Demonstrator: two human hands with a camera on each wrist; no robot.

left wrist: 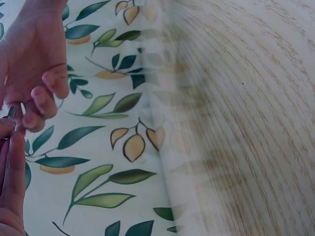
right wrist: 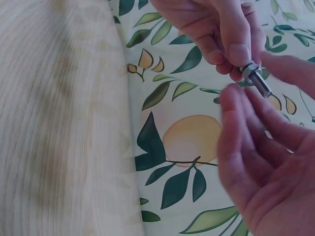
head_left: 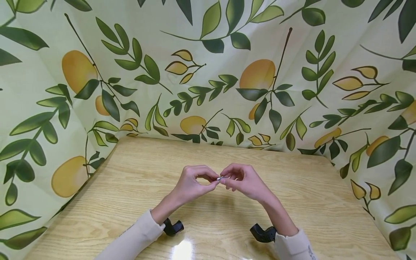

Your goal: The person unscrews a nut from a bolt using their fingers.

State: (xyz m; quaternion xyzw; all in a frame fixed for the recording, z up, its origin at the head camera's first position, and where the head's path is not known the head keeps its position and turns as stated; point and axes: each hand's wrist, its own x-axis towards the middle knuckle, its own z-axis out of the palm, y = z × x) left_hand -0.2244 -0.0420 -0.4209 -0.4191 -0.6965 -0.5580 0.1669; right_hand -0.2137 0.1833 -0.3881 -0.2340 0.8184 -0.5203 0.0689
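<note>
A small silver bolt with a nut on its thread is between the two hands, above the table. My left hand pinches it between thumb and fingertips at the nut end, hiding whatever lies behind the nut. The threaded end sticks out toward my right hand. In the right wrist view, the right hand's fingers are spread around that end, with a gap beside the thread; light contact I cannot tell. Only a bit of the metal shows in the left wrist view.
Below the hands lies a light wood-grain table. A cloth printed with leaves and fruit hangs behind it and along both sides. Black wrist-worn devices stick out from the left wrist and the right wrist.
</note>
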